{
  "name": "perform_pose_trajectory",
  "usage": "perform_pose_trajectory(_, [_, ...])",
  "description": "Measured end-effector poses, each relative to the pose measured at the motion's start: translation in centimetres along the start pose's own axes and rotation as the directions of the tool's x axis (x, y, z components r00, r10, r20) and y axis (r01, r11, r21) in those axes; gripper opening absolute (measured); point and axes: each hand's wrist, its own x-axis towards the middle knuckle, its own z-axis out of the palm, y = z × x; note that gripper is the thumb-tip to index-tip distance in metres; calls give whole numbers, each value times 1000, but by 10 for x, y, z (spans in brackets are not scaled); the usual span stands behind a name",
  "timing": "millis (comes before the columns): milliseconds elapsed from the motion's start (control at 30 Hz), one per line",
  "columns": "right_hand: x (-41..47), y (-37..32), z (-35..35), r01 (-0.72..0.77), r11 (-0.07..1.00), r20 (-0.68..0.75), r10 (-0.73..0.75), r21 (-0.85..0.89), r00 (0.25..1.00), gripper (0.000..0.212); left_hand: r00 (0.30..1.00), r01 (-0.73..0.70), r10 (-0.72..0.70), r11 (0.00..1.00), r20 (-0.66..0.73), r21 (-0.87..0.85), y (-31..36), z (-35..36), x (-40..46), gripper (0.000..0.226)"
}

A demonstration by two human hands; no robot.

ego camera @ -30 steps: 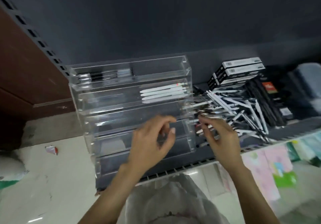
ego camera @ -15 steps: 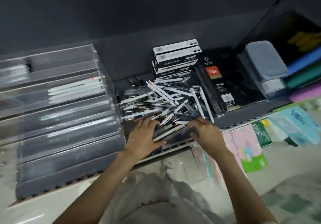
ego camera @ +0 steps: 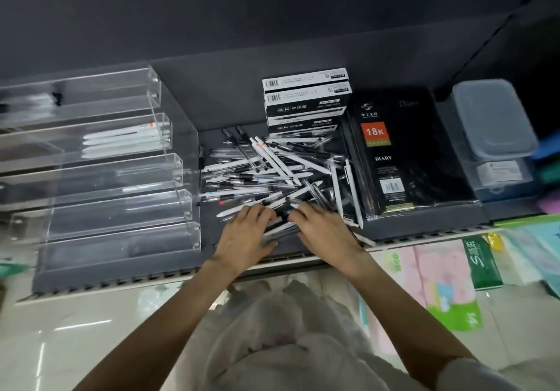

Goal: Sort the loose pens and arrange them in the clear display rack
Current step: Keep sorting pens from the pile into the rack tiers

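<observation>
Compared with half a second earlier, both hands sit closer together at the 6 o'clock edge of the pile of loose pens [ego camera: 272, 175], and the clear display rack [ego camera: 100, 166] occupies less of the left side of the view. The left hand [ego camera: 247, 236] lies palm down, fingers extended and relaxed, pressing on pens. The right hand [ego camera: 325, 233] lies likewise, fingers spread flat over pens; neither hand grips anything. The pile rests on the dark shelf [ego camera: 121, 269], between the rack at 9 o'clock and the black diary [ego camera: 403, 160] at 3 o'clock. Stacked pen boxes [ego camera: 306, 99] border the pile at 12 o'clock. White pens [ego camera: 121, 139] lie in the rack's second tier. The shelf's front edge runs just below the wrists.
</observation>
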Motion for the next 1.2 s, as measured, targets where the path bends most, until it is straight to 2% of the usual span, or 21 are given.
perform_pose_trajectory(200, [-3, -4, 11, -64, 995, -17, 66, 74, 998, 40, 992, 119, -121, 992, 45, 26, -1, 2, -6, 58])
perform_pose_trajectory(367, [-7, -7, 13, -120, 988, -8, 122, 94, 993, 40, 985, 90, -92, 996, 149, 20, 2, -5, 3, 46])
perform_pose_trajectory(600, [-13, -7, 19, -201, 968, 0, 203, 148, 979, 44, 971, -3, -51, 974, 231, 228, 8, -1, 9, 47])
perform_pose_trajectory(700, [-16, -7, 19, -224, 958, 7, 227, 178, 974, 52, 968, -31, -51, 946, 245, 322, 9, -5, 11, 40])
perform_pose_trajectory(933, [-15, -2, 27, -232, 919, -50, 260, 318, 964, 50, 970, -42, -69, 896, 233, 441, 0, -10, 16, 34])
perform_pose_trajectory(1067, [-18, -2, 28, -222, 895, -98, 280, 388, 955, 50, 960, -86, -16, 932, 278, 351, -11, -29, 8, 30])
perform_pose_trajectory(1200, [-17, 1, 28, -223, 882, -91, 284, 416, 954, 52, 936, -8, -49, 987, 349, 161, -24, -55, -1, 38])
